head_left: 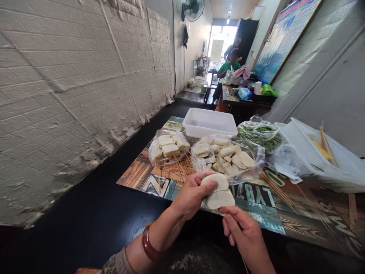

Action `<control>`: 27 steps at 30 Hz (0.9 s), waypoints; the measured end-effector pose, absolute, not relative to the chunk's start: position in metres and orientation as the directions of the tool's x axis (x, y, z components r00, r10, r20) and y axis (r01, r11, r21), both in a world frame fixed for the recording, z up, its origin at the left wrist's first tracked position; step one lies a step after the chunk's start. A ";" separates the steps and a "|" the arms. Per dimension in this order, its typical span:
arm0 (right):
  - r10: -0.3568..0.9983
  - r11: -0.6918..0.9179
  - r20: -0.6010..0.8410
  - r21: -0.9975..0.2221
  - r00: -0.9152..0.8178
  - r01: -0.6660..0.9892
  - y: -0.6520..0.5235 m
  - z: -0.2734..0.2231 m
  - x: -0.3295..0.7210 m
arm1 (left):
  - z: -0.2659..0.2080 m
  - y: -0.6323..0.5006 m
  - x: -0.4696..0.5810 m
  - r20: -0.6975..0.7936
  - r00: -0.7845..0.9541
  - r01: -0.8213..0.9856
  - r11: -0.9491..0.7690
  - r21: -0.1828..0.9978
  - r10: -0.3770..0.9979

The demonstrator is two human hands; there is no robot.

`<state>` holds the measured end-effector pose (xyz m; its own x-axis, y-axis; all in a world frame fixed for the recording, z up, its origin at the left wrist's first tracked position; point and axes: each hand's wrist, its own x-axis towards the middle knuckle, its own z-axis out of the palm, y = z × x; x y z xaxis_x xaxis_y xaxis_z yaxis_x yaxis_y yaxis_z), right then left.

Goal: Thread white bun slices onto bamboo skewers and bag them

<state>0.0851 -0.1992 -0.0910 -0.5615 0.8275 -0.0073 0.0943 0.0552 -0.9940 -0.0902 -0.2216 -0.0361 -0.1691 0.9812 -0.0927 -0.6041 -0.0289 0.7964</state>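
My left hand [190, 195] holds two pale, oval food slices [220, 198], overlapping, its thumb pressed on the upper one. Just below their lower edge, my right hand [244, 231] pinches a thin bamboo skewer [244, 264], whose lower end hangs under the palm. The skewer's point is hidden, so I cannot tell whether it has entered the slices. Beyond my hands lies an open plastic bag [258, 158] full of loose pale slices [228, 158]. To its left, slices on skewers [169, 148] are stacked in another clear bag, their sticks pointing toward me.
A white plastic tub [209, 133] stands at the table's far edge. Bagged greens [261, 137] and a white bin [322, 152] with sticks are on the right. Loose skewers [279, 192] lie on the patterned tabletop [251, 213]. Two people are farther back.
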 end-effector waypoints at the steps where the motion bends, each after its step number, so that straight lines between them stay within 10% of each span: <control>1: 0.821 0.059 -0.010 -0.993 -0.571 0.103 -0.199 -0.093 0.088 | -0.036 -0.221 -0.091 -0.092 -0.185 -0.596 -0.038 0.802 0.978; 27: 0.885 0.234 0.191 -0.971 -0.425 0.050 -0.213 -0.109 0.093 | -0.022 -0.231 -0.085 -0.078 -0.308 -0.468 -0.079 0.880 0.948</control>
<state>0.0930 -0.2127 -0.1088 -0.4254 0.8845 0.1914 0.0500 0.2342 -0.9709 -0.0850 -0.2314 -0.0217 -0.3079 0.9482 -0.0783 -0.4675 -0.0791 0.8804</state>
